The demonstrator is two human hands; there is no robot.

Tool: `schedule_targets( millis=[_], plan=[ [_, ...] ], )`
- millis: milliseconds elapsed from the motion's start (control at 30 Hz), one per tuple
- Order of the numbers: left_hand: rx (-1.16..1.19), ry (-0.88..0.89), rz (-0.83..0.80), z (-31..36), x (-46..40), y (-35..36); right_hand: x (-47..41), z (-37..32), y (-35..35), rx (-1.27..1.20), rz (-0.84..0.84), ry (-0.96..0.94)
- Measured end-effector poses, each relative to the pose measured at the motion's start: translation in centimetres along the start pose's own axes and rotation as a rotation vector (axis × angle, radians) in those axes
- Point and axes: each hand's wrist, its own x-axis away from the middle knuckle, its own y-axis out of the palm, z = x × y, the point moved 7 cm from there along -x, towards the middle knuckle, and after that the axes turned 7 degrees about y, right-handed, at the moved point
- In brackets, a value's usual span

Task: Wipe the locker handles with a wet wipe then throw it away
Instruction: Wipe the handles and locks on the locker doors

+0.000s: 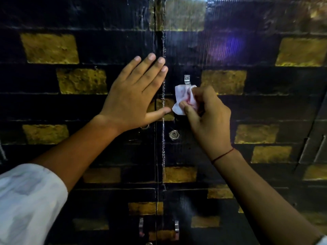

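Two black locker doors with gold brick patches meet at a vertical seam [163, 138]. My right hand [207, 119] pinches a crumpled white wet wipe [183, 98] with pink marks, wrapped around the right door's metal handle; only the handle's top bracket [187, 79] shows above the wipe. My left hand [136, 96] lies flat with straight fingers against the left door, its thumb reaching to the seam. That hand hides the left door's handle.
A round keyhole lock [174, 135] sits below the wipe, and another lock [145, 126] peeks out under my left wrist. Lower down, two more metal handles [141, 227] [176, 226] flank the seam. Another dark cabinet [316, 151] stands at the right edge.
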Motion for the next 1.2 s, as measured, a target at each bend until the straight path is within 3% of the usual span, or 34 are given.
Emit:
schedule_targets(
  millis=[233, 567, 700, 1000, 1200],
  plan=[
    [0.041, -0.006, 0.057, -0.1, 0.7, 0.2, -2.5, 0.5, -0.2, -0.261, 0.098, 0.273],
    [0.066, -0.010, 0.088, 0.0, 0.9, 0.3, -3.5, 1.8, 0.6, -0.341, 0.048, 0.390],
    [0.073, -0.015, 0.098, -0.1, 1.1, 0.3, -2.0, 0.9, 0.1, -0.282, 0.097, 0.251],
    [0.051, -0.021, 0.052, 0.1, 1.1, 0.5, 0.2, 1.8, 0.6, 0.042, -0.015, -0.023],
    [0.099, -0.001, 0.039, 0.0, 1.1, 0.2, 0.8, 1.7, -0.4, 0.107, -0.024, -0.031]
  ],
)
